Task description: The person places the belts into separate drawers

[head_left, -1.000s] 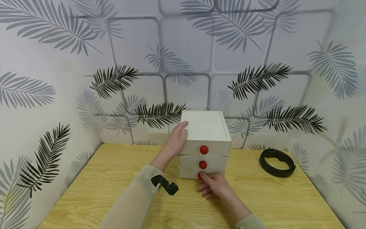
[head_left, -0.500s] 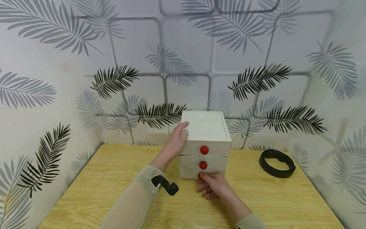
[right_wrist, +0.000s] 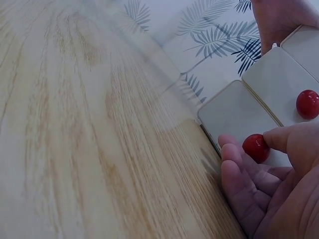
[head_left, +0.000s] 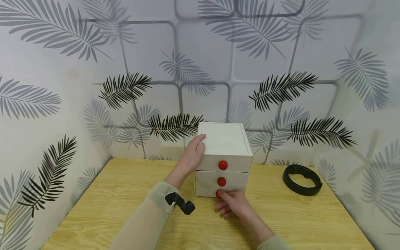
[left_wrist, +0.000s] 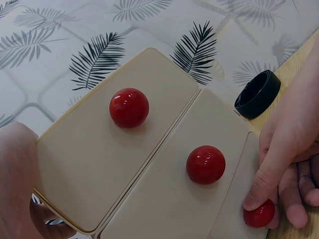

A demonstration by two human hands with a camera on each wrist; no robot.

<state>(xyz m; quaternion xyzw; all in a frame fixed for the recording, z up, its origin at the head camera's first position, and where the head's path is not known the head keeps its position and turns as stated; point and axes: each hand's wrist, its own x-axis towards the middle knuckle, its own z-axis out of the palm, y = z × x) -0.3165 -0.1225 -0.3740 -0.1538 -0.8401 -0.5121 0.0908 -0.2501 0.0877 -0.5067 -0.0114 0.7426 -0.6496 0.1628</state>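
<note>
A small white drawer cabinet (head_left: 223, 139) stands on the table, with three drawers one above another, each bearing a round red knob. My left hand (head_left: 191, 154) grips its upper left side; the left wrist view shows fingers bent round the edge. With thumb and index finger my right hand (head_left: 235, 203) pinches the bottom knob (right_wrist: 256, 148), its other fingers loosely bent beneath. Above sit the middle knob (left_wrist: 206, 165) and the top knob (left_wrist: 129, 108), both untouched. All three drawers look pushed in; the bottom drawer is partly hidden by my right hand.
A black ring-shaped band (head_left: 302, 180) lies on the wooden table (head_left: 140, 187) to the right of the cabinet. Leaf-patterned walls (head_left: 206, 52) close off the back and both sides. A black mount (head_left: 180, 202) is strapped to my left wrist.
Both hands keep the same hold on the cabinet and the bottom knob. Only the head view has shifted very slightly.
</note>
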